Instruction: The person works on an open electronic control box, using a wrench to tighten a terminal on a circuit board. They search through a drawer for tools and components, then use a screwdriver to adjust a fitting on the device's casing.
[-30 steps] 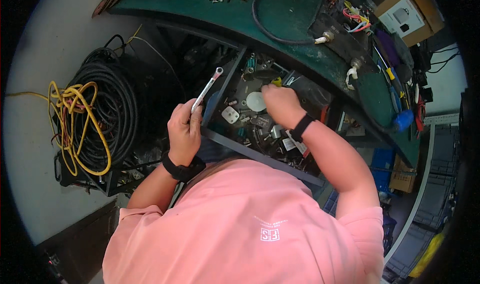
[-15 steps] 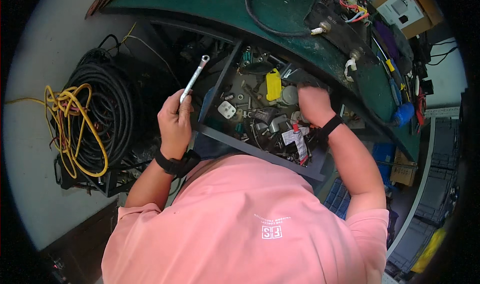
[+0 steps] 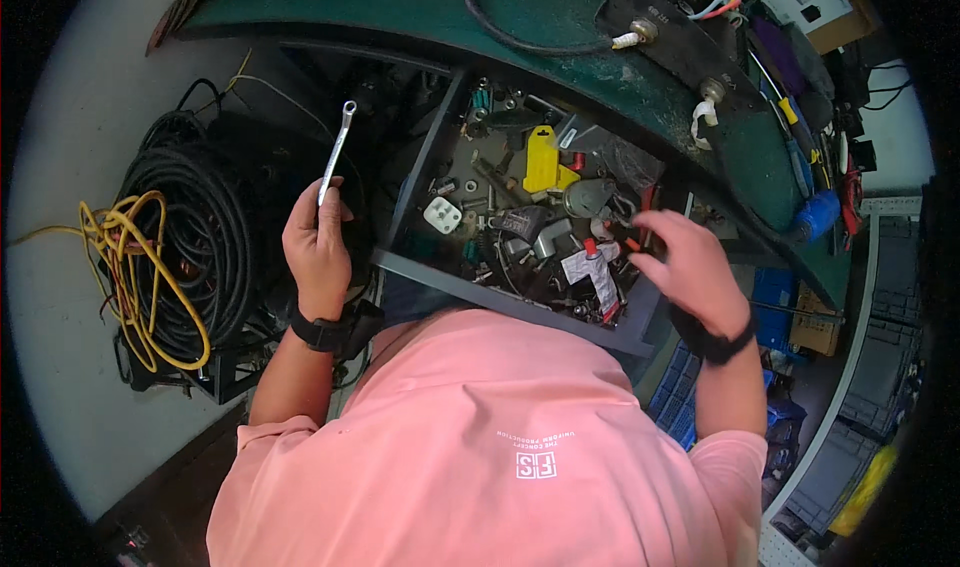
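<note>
Grey metal drawer (image 3: 450,281) of bits (image 3: 552,237), my right fingers (image 3: 676,229) half-open, empty, left fingers (image 3: 304,217) round long silver wrench (image 3: 336,152), tip forward

Workshop, green workbench (image 3: 400,12), hardware-filled drawer (image 3: 500,302), wrench (image 3: 337,152)

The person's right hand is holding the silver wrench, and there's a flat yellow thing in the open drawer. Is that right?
Not quite: the head view shows the silver wrench in the left hand. The flat yellow thing is in the open drawer.
</note>
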The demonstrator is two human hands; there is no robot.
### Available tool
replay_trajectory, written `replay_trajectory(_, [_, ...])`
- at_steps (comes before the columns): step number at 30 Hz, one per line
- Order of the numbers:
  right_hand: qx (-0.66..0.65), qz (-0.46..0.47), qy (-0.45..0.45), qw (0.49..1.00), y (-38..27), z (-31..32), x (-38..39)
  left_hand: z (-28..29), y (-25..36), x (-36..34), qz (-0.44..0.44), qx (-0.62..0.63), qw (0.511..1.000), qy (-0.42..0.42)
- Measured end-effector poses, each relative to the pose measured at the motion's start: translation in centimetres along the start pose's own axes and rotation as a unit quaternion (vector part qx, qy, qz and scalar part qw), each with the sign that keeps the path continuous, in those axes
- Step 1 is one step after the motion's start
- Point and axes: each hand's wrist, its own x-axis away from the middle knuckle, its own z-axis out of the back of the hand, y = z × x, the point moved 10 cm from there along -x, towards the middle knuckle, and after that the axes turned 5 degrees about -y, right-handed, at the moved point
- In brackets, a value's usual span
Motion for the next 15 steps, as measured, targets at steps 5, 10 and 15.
replay_trajectory(5, [-0.085, -0.124, -0.001, 0.989, 3.8, -0.5, 5.3, -0.7, -2.3, 0.0, 0.046, 0.001, 0.999, -0.020])
replay_trajectory(10, [-0.166, -0.152, -0.048, 0.973, 4.5, -4.8, 7.6, -3.0, -2.5, -0.2, 0.059, 0.001, 0.997, -0.055])
replay_trajectory(15, [-0.239, -0.113, -0.079, 0.961, 3.2, -7.0, 7.8, -4.1, -2.4, -0.4, 0.059, -0.011, 0.996, -0.066])
